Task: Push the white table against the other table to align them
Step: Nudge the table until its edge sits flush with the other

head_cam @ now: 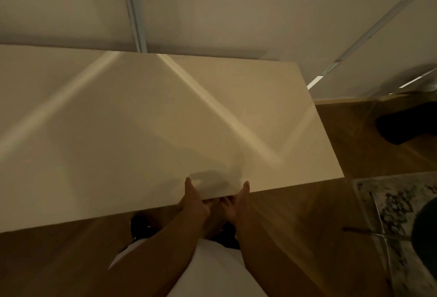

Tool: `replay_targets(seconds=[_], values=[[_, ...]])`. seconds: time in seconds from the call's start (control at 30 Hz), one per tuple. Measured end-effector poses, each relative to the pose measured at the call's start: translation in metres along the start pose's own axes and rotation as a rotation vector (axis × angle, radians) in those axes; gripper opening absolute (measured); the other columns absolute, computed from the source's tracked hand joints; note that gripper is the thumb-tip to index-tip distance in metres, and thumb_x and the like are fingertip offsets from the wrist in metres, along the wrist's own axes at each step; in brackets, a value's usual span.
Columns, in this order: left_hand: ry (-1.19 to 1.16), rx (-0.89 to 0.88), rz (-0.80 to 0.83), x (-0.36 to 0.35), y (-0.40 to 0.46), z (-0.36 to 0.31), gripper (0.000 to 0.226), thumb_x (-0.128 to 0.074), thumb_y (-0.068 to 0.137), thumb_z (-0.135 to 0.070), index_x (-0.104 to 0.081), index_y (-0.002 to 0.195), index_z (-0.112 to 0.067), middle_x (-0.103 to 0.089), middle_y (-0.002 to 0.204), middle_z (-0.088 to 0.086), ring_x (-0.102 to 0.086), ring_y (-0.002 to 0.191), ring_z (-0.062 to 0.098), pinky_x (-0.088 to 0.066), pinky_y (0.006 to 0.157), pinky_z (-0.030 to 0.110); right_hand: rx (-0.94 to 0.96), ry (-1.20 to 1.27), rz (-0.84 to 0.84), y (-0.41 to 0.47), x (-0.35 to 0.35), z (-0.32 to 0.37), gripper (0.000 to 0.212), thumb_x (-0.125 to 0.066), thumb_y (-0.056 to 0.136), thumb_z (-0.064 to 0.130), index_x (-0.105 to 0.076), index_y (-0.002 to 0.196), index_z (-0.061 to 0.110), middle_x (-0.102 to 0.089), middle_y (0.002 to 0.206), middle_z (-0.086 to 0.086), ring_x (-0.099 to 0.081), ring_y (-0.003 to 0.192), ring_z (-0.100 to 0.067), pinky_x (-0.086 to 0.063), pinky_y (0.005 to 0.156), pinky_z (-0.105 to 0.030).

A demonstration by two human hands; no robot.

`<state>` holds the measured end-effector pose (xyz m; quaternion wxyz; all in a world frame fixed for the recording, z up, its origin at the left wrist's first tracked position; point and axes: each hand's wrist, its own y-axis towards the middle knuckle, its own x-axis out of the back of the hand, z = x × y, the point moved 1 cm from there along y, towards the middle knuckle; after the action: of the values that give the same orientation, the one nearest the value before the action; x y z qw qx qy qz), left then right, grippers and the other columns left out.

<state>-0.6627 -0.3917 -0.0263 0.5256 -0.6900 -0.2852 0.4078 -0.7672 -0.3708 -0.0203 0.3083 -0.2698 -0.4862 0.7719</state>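
Both hands clasp the near edge of the white table (153,119): the left hand (192,202) and the right hand (236,202) sit close together, thumbs on top, fingers curled underneath. The table stands on the wooden floor (295,221), its far edge close to the wall (212,8). No second table shows clearly, so alignment cannot be judged; the push seems unfinished.

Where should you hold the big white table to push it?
Hold the white table by its near long edge, coming from the person's side, where both hands already are. That edge is straight, thin and faces them, so thumbs fit on top.
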Motion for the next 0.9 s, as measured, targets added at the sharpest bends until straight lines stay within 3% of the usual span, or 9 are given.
replay_targets(seconds=[0.07,0.17,0.23,0.3,0.43,0.57,0.63,0.77,0.9], values=[[-0.018,-0.036,0.019,-0.008,0.006,0.018,0.059,-0.054,0.095,-0.057,-0.045,0.142,-0.022,-0.052,0.139,0.015,-0.053,0.113,0.036,-0.049,0.089,0.052,-0.015,-0.006,0.036,0.009,0.013,0.025,0.068,-0.038,0.097,0.069,-0.053,0.136,0.016,-0.063,0.110,-0.013,-0.061,0.096,-0.031,-0.052,0.064,-0.042],[-0.061,-0.082,0.074,-0.024,0.010,0.051,0.061,-0.055,0.093,-0.058,-0.048,0.142,-0.022,-0.051,0.141,0.016,-0.053,0.120,0.040,-0.049,0.096,0.058,-0.009,-0.032,0.060,0.025,0.034,0.061,0.064,-0.038,0.099,0.066,-0.054,0.134,0.015,-0.062,0.110,-0.016,-0.060,0.097,-0.034,-0.053,0.066,-0.045],[-0.105,-0.075,0.096,-0.035,0.015,0.074,0.065,-0.059,0.089,-0.060,-0.049,0.140,-0.021,-0.051,0.139,0.018,-0.053,0.118,0.041,-0.051,0.091,0.059,0.003,-0.061,0.055,0.034,0.040,0.078,0.064,-0.041,0.100,0.063,-0.054,0.135,0.012,-0.062,0.116,-0.018,-0.060,0.101,-0.037,-0.054,0.074,-0.049],[-0.130,-0.055,0.112,-0.047,0.019,0.089,0.073,-0.064,0.083,-0.064,-0.050,0.140,-0.020,-0.052,0.137,0.019,-0.053,0.120,0.043,-0.048,0.096,0.061,0.024,-0.060,0.051,0.041,0.046,0.092,0.063,-0.046,0.099,0.061,-0.058,0.134,0.010,-0.062,0.124,-0.020,-0.061,0.109,-0.040,-0.055,0.085,-0.052],[-0.104,-0.052,0.124,-0.069,0.024,0.110,0.076,-0.058,0.086,-0.067,-0.048,0.142,-0.016,-0.052,0.139,0.023,-0.051,0.124,0.046,-0.042,0.104,0.065,-0.076,-0.218,0.095,0.049,0.066,0.116,0.056,-0.054,0.095,0.061,-0.059,0.105,0.006,-0.063,0.096,-0.021,-0.064,0.084,-0.038,-0.059,0.052,-0.044],[-0.113,-0.090,-0.018,-0.069,0.036,0.107,0.067,-0.054,0.095,-0.057,-0.042,0.142,-0.010,-0.053,0.130,0.023,-0.054,0.114,0.046,-0.052,0.083,0.063,-0.050,-0.424,0.071,0.068,0.069,0.121,0.065,-0.051,0.099,0.055,-0.050,0.136,0.001,-0.057,0.130,-0.025,-0.060,0.113,-0.044,-0.055,0.092,-0.056],[-0.116,-0.083,-0.078,-0.070,0.040,0.108,0.068,-0.048,0.098,-0.056,-0.034,0.148,-0.012,-0.049,0.136,0.020,-0.049,0.124,0.046,-0.049,0.087,0.064,-0.012,-0.561,-0.023,0.076,0.067,0.124,0.073,-0.044,0.101,0.059,-0.047,0.141,-0.002,-0.053,0.137,-0.027,-0.055,0.122,-0.045,-0.048,0.104,-0.056],[-0.120,-0.094,-0.184,-0.074,0.042,0.109,0.077,-0.048,0.097,-0.057,-0.019,0.155,-0.016,-0.041,0.148,0.023,-0.047,0.128,0.048,-0.044,0.097,0.069,0.006,-0.611,-0.044,0.081,0.065,0.126,0.075,-0.037,0.103,0.058,-0.043,0.144,-0.005,-0.051,0.140,-0.026,-0.054,0.125,-0.045,-0.049,0.103,-0.054],[-0.107,-0.113,-0.205,-0.075,0.047,0.109,0.075,-0.047,0.096,-0.059,-0.025,0.153,-0.014,-0.044,0.146,0.024,-0.049,0.127,0.048,-0.045,0.097,0.069,0.039,-0.751,-0.101,0.086,0.066,0.126,0.083,-0.030,0.101,0.064,-0.051,0.138,-0.007,-0.056,0.134,-0.026,-0.057,0.122,-0.043,-0.051,0.102,-0.049]])
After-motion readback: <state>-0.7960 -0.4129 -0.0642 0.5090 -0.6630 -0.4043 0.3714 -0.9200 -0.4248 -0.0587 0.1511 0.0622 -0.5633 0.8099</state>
